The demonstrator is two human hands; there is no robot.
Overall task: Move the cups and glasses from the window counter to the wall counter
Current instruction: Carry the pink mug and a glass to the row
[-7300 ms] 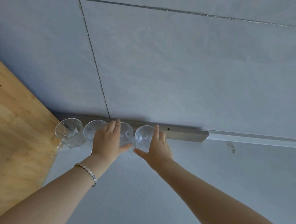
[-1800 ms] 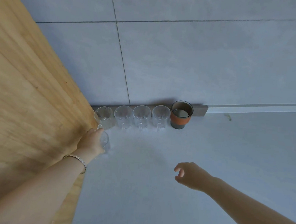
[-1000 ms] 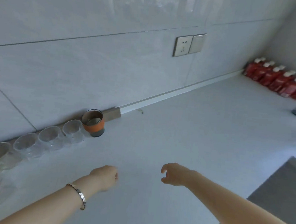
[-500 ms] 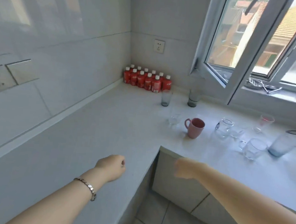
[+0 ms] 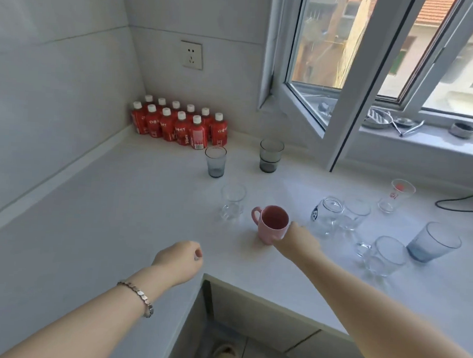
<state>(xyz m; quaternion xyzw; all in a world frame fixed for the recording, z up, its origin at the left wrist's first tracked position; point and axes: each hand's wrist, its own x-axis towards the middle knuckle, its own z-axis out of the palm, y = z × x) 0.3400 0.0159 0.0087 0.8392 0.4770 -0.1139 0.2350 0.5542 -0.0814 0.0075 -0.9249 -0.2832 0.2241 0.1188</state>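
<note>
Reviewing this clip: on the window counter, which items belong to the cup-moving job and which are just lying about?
Job items:
pink mug, right hand at it
clear glasses
grey tumblers
glass jar mug
blue tumbler
red-print glass

Lying about:
red bottles
wall socket
black cable
sill utensils
</note>
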